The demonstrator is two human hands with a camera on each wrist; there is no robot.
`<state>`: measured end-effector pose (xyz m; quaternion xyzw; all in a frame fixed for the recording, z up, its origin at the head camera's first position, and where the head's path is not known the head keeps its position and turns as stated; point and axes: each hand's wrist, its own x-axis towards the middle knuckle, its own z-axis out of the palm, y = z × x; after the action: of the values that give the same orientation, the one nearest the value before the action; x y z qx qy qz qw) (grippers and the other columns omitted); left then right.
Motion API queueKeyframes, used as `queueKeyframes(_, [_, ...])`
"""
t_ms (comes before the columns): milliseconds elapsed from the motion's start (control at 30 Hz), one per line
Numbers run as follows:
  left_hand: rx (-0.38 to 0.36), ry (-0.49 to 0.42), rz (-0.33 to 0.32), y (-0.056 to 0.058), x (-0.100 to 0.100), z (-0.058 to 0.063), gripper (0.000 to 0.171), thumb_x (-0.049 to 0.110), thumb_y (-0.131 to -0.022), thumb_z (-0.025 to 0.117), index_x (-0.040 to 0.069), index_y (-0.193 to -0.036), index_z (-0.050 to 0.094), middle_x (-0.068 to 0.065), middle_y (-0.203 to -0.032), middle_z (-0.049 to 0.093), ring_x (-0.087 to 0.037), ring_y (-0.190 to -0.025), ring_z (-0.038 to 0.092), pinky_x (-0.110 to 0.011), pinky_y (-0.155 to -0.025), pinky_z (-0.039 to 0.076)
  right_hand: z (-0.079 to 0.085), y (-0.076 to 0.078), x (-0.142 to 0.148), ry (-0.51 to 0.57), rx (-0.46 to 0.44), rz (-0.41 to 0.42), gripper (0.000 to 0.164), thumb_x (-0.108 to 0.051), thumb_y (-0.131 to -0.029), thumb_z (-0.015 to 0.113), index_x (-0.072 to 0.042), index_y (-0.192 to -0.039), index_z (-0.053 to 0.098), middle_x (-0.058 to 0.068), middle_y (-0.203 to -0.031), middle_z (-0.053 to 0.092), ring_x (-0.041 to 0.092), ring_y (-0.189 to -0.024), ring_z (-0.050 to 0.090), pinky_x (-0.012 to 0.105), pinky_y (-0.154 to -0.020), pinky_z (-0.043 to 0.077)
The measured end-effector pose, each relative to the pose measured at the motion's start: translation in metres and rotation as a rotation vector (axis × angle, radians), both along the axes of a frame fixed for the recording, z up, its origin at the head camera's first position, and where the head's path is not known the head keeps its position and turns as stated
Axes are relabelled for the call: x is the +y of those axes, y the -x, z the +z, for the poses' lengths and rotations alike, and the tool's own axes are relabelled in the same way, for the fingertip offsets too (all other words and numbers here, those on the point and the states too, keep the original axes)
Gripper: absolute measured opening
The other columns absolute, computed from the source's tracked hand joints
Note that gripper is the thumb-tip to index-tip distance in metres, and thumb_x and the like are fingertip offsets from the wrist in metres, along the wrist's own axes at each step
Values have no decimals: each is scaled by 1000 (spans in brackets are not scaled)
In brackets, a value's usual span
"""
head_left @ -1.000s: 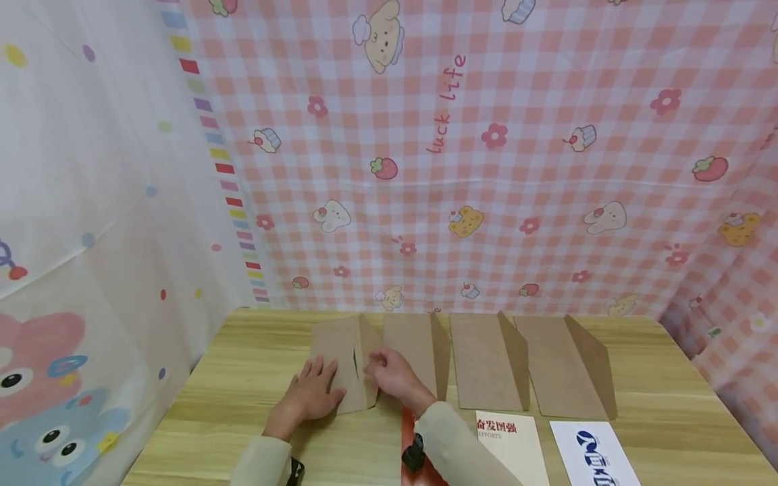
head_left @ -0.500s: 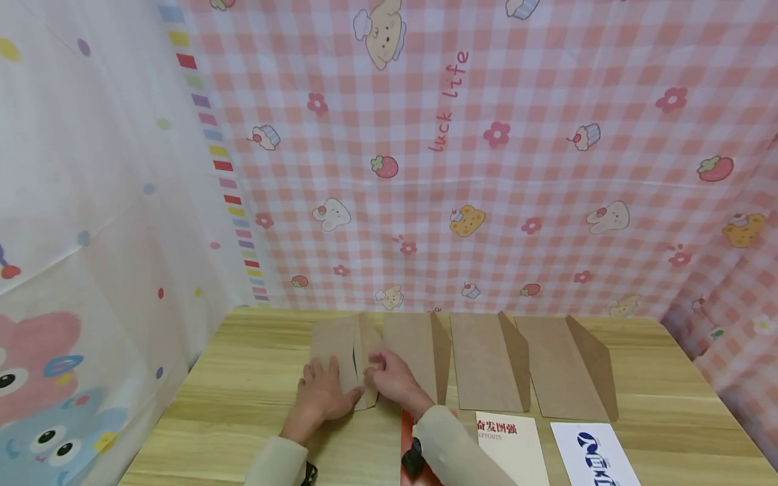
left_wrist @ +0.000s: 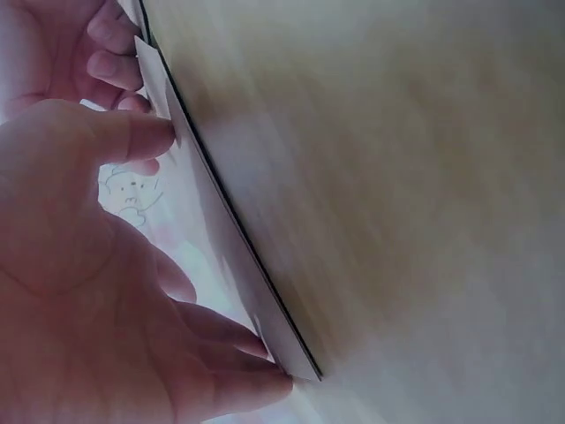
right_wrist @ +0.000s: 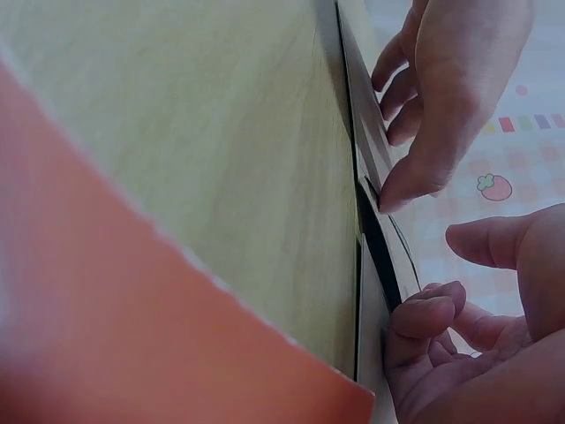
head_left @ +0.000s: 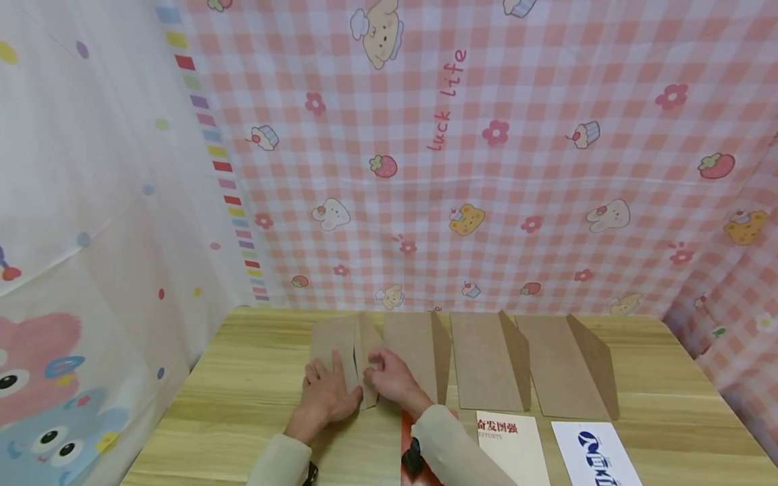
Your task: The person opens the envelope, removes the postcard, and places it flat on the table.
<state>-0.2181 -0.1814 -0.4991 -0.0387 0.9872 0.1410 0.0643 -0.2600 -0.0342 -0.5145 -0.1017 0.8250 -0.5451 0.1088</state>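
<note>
A brown paper envelope (head_left: 333,334) lies leftmost in the row on the table, its flap (head_left: 369,335) to the right and a dark slit beside the fold. Spread across its near part is my left hand (head_left: 328,395), fingers stretched and thumb near the slit. My right hand (head_left: 396,379) is at the flap with bent fingers. In the right wrist view the curled fingers of this hand (right_wrist: 494,353) hold the flap's edge, the thumb standing apart. The left thumb presses the envelope there. What lies inside the slit is too dark to tell.
Three more brown envelopes (head_left: 407,337) (head_left: 483,361) (head_left: 556,351) lie to the right with flaps unfolded. Nearer are a red card (head_left: 446,413), partly under my right forearm, a cream card (head_left: 516,442) with red characters and a white card (head_left: 620,452) with blue print. Patterned cloth (head_left: 425,202) hangs behind.
My left hand has slid to the right over the envelope, bringing its thumb near the slit. The right hand has stayed at the flap.
</note>
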Motion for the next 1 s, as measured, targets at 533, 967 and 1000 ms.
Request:
queueKeyframes(533, [-98,102,-22,0,3,2,83,51,-99,45,-5,-155,21,-48,-149,14,-60,-142,14,-63,-114,22,2,0,-1,-38,23,1,32,-10,-89,66,3,-118,61,4,-81,53,16,-70,49,29,-62,41])
queueKeyframes(967, [-93,32,-115,4,-14,-1,78,46,-100,47,-7,-153,26,-43,-154,10,-54,-146,9,-61,-117,16,5,0,-3,-138,47,35,44,-12,-91,65,5,-130,54,6,-88,59,18,-78,54,38,-74,48])
queueKeyframes(1000, [-92,34,-122,5,-15,-1,77,46,-100,47,-7,-152,26,-41,-155,11,-53,-146,10,-61,-117,16,5,0,-3,-145,48,41,47,-12,-91,64,6,-133,52,7,-89,59,18,-79,54,39,-76,48])
